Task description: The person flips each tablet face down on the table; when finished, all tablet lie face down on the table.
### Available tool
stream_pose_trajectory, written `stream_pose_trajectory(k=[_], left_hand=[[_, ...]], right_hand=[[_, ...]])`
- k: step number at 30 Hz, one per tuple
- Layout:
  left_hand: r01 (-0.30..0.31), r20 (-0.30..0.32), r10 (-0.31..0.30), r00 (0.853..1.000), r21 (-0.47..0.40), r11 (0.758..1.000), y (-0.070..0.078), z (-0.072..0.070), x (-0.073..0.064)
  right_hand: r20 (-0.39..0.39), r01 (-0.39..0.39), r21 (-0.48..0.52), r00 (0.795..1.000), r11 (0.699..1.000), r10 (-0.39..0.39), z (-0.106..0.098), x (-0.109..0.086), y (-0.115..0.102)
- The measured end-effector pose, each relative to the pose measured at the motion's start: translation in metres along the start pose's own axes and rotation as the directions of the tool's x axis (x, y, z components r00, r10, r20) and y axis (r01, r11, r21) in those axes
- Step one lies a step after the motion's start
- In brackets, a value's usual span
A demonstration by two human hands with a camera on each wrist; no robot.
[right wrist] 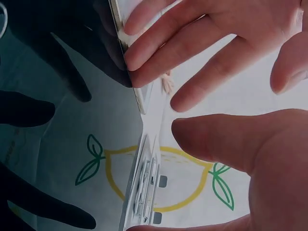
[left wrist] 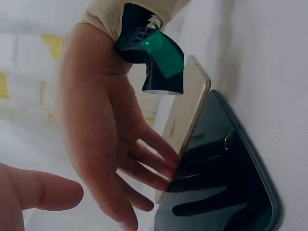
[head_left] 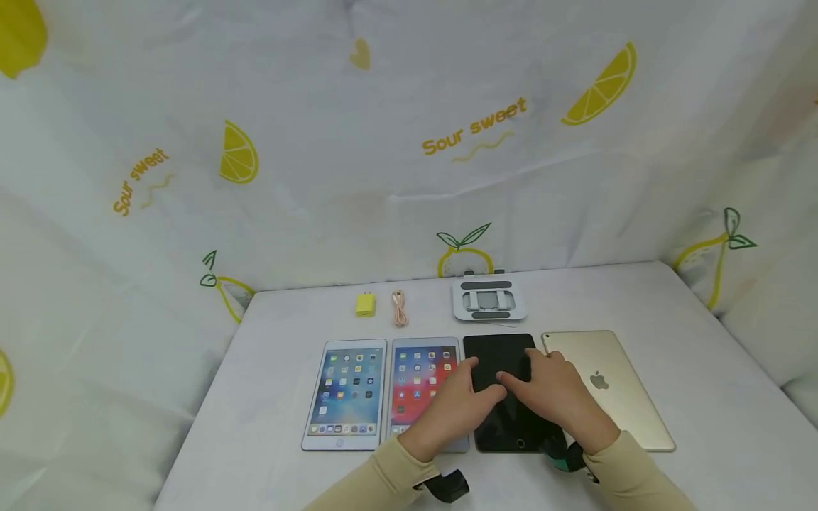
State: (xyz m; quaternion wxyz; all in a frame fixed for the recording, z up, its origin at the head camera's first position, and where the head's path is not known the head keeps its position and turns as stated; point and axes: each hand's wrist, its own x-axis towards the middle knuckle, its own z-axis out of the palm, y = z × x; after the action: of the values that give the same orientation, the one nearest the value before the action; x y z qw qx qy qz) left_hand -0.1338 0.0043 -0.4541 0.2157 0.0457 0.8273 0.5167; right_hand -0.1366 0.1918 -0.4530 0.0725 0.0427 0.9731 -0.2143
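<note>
A black tablet [head_left: 498, 351] lies screen up with its home button nearest me. My left hand [head_left: 456, 404] reaches over its left side, and my right hand [head_left: 556, 390] is over its right side. The two thumbs point toward each other above the dark screen. In the left wrist view the fingers of my right hand [left wrist: 106, 125] extend loosely along the border with the gold tablet [head_left: 603, 383]. The right wrist view shows my left hand [right wrist: 216, 38] with its fingers spread at the black tablet's other edge. The dark screen mirrors the hands.
Two white tablets with lit screens, the outer one [head_left: 345, 394] and the inner one [head_left: 409, 387], lie to the left. Behind are a yellow charger plug [head_left: 366, 305], a coiled pink cable [head_left: 400, 312] and a grey folding stand [head_left: 488, 286]. A lemon-print cloth [head_left: 332, 213] hangs behind the table.
</note>
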Motion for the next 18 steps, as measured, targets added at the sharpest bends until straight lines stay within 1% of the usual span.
stream_pose_trajectory(k=[3, 7, 10, 15, 18], left_hand=[[-0.003, -0.002, 0.003, 1.0, -0.008, 1.0, -0.0001, 0.0016, -0.0004], [-0.011, -0.02, 0.01, 1.0, -0.033, 0.999, -0.0012, 0.002, -0.0015], [-0.022, -0.039, 0.02, 0.999, -0.068, 0.997, -0.0022, 0.002, -0.0014], [-0.046, -0.079, 0.034, 0.996, -0.153, 0.987, -0.0034, 0.0026, 0.0006], [-0.051, -0.105, 0.033, 0.994, -0.171, 0.984, -0.0036, 0.002, 0.0018]], right_hand=[[0.0, 0.004, -0.019, 1.0, 1.0, -0.004, 0.0008, -0.001, -0.0004], [-0.008, 0.021, -0.031, 1.0, 0.999, -0.022, 0.0027, -0.0017, -0.0028], [-0.01, 0.036, -0.032, 0.999, 0.999, -0.037, 0.0034, -0.0023, -0.0028], [-0.017, 0.051, -0.019, 0.999, 0.998, -0.052, 0.0023, -0.0029, 0.0], [-0.023, 0.059, -0.008, 0.998, 0.998, -0.059, 0.0013, -0.0016, -0.0003]])
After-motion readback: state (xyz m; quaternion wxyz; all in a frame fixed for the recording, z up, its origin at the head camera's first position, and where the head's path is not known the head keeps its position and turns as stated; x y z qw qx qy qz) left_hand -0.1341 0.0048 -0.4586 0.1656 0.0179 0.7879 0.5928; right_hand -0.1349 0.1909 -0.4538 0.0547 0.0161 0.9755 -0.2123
